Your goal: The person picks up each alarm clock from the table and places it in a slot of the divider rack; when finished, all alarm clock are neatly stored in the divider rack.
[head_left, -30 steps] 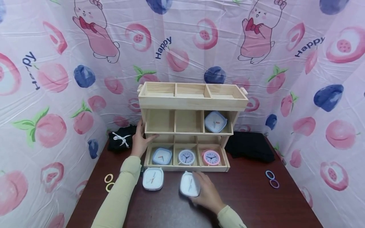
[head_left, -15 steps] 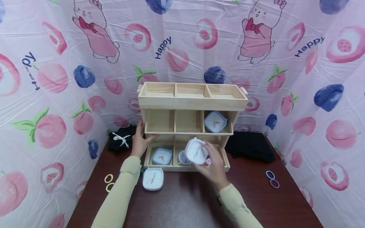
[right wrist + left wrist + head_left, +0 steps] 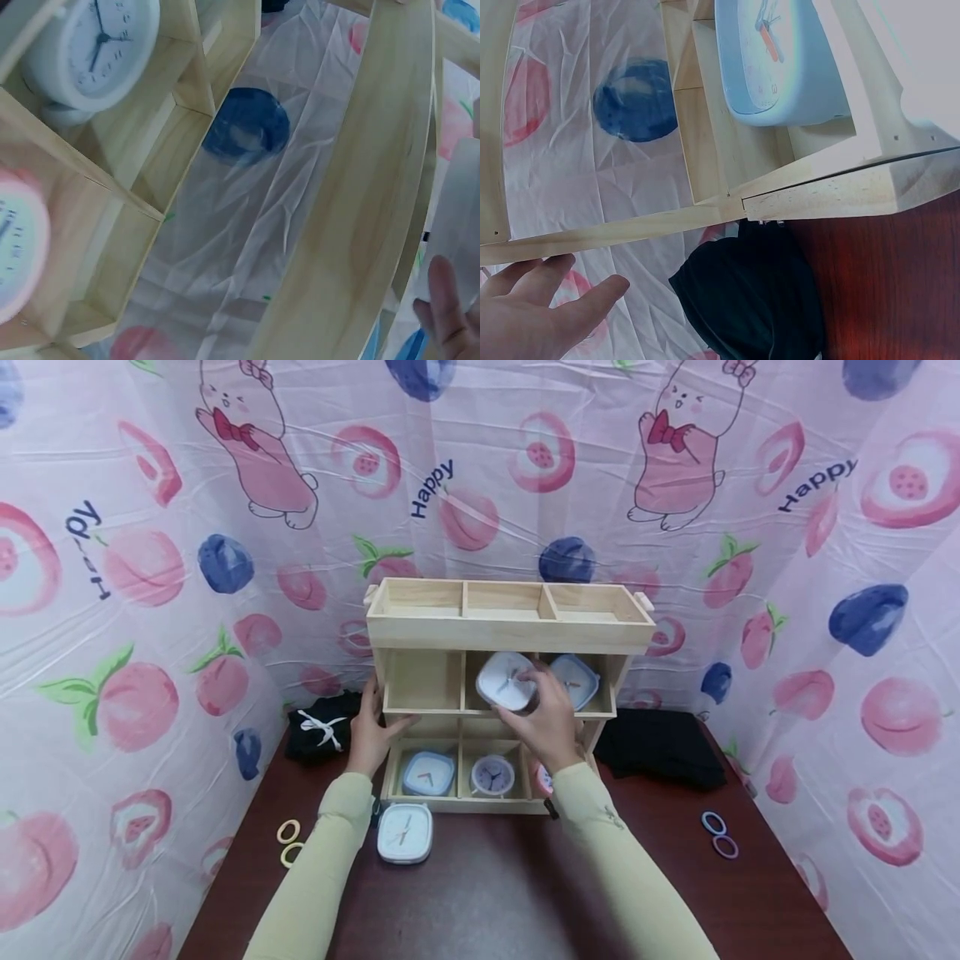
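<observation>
My right hand (image 3: 551, 722) pinches a white square alarm clock (image 3: 504, 681) at the middle compartment of the wooden shelf unit's (image 3: 510, 633) middle tier. Part of this clock (image 3: 459, 217) shows at the right wrist view's edge, fingers against it. To its right in that tier sits a pale blue clock (image 3: 576, 683). My left hand (image 3: 369, 735) rests on the unit's left side, fingers extended. In the bottom tier stand a blue square clock (image 3: 428, 774), a white round clock (image 3: 492, 775) and a pink round clock (image 3: 16, 247), which my right arm partly hides in the head view.
Another white square clock (image 3: 405, 832) lies on the dark red table (image 3: 465, 902) before the unit. Black cloth bundles (image 3: 322, 727) and folded black cloth (image 3: 660, 747) flank it. Yellow rings (image 3: 288, 832) lie left, a blue ring (image 3: 713, 822) and a purple ring (image 3: 725, 847) right.
My right hand has lifted the white square clock off the table and carried it up past the bottom tier to the middle tier. My left hand stays at the unit's side.
</observation>
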